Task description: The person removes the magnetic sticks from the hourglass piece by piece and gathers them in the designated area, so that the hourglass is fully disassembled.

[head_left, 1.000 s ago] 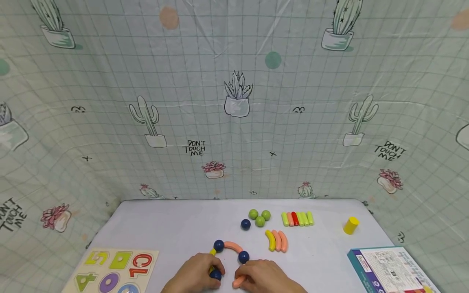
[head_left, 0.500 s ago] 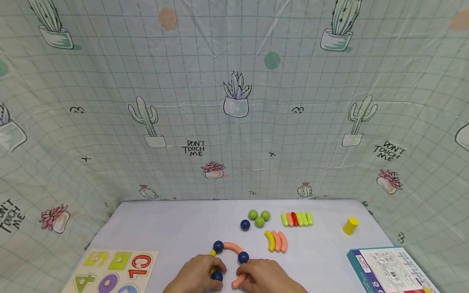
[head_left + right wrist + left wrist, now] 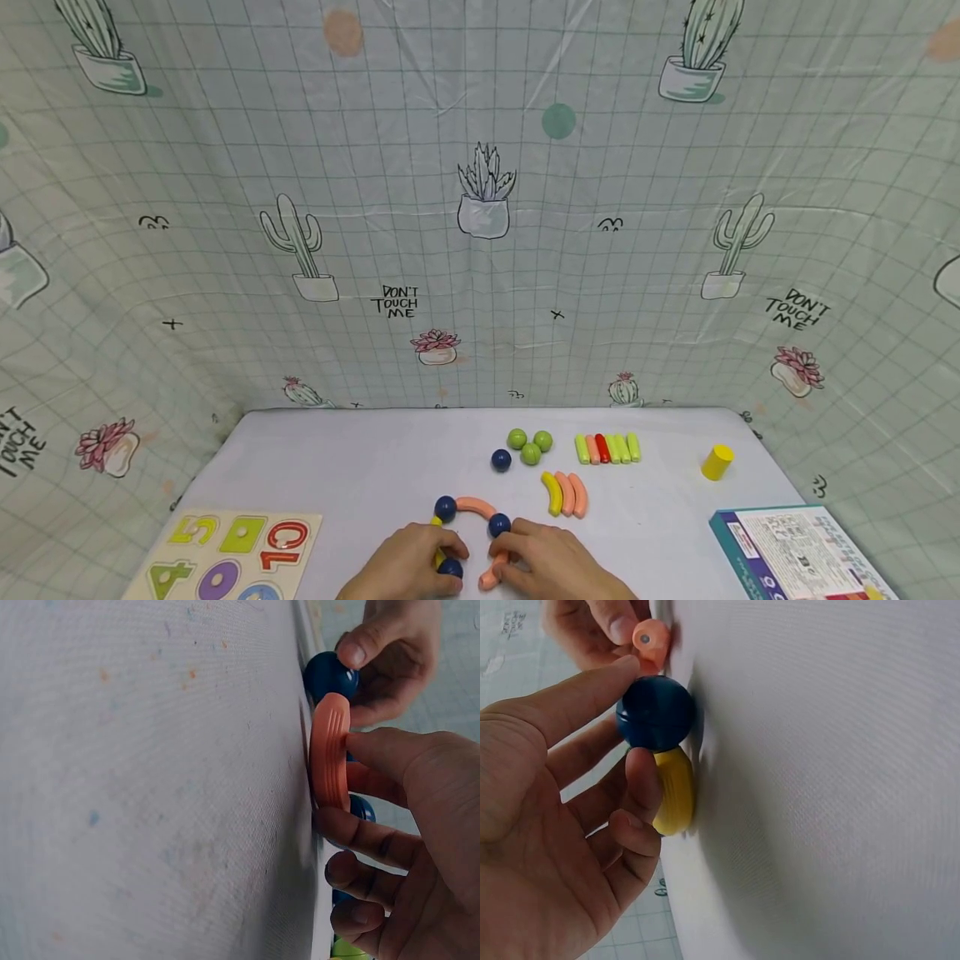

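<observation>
In the head view my left hand [image 3: 408,560] pinches a dark blue ball [image 3: 450,567] at the near end of a curved yellow stick [image 3: 676,791]. My right hand [image 3: 558,560] holds a curved orange stick [image 3: 330,754] between thumb and fingers; a grey dot marks its end face in the left wrist view. Its far end is by another blue ball [image 3: 498,524], but fingers hide whether they touch. A second orange stick [image 3: 474,504] links that ball to a blue ball [image 3: 446,508] at the top left of the chain. Thumb and fingers partly cover the yellow stick.
Behind the chain lie a loose blue ball [image 3: 501,460], green balls [image 3: 531,453], curved sticks [image 3: 567,494] and a row of short straight sticks [image 3: 607,448]. A yellow cylinder [image 3: 717,462] and a box [image 3: 802,550] are at right, a number board [image 3: 225,554] at left.
Left hand and its blue ball have shifted slightly right, towards the orange stick. The right hand's fingers have moved up a little along that stick, whose near end has swung slightly right.
</observation>
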Available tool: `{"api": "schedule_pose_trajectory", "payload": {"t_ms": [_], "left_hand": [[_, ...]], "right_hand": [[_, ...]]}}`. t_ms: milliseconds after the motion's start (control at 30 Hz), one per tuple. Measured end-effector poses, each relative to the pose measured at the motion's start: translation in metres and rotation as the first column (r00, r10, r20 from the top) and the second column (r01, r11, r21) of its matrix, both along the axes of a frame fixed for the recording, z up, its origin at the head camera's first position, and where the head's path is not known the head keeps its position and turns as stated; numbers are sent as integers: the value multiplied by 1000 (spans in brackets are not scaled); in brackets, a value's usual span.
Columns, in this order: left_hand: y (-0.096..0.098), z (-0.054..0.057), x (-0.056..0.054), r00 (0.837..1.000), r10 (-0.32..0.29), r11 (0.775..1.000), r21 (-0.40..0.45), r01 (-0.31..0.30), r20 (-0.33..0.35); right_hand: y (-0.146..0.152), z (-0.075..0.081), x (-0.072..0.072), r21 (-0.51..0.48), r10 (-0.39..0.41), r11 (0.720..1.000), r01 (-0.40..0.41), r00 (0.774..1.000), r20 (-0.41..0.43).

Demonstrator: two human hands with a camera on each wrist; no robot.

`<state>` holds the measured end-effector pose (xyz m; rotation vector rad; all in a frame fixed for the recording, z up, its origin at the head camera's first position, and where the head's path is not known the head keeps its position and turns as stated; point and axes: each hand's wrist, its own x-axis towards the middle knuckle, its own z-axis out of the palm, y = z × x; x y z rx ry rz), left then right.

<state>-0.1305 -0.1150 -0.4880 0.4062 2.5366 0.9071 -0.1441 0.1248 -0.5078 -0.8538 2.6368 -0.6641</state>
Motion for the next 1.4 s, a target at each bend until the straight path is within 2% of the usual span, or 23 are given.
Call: {"api": "schedule_pose_trajectory", "payload": {"t_ms": [300, 500, 667, 833, 933, 1133, 1400], "left_hand": [[-2, 1, -1, 1000, -8, 1000, 11, 8, -6], [-8, 3, -2, 1000, 0, 1000, -4, 0, 5], [-17, 2, -3, 1000, -28, 998, 52, 28, 3], [-20, 1, -2, 999, -43, 990, 131, 43, 2], [-20, 0, -1, 999, -51, 988, 147, 53, -19], [-18, -2, 0, 994, -72, 981, 176, 84, -77], [-16, -2, -1, 994, -67, 985, 154, 79, -86]], "right_hand": [[2, -2, -2, -53, -78, 996, 75, 996, -50], [-6, 3, 2, -108, -33, 994, 23, 995, -94], [-23, 7, 5, -66, 34, 997, -42, 992, -118], [-36, 9, 7, -22, 83, 996, -84, 995, -52], [-41, 10, 7, -7, 86, 996, -87, 996, -29], [-45, 7, 6, 29, 74, 997, -72, 996, -48], [-49, 5, 5, 83, 64, 995, -59, 996, -64]]}}
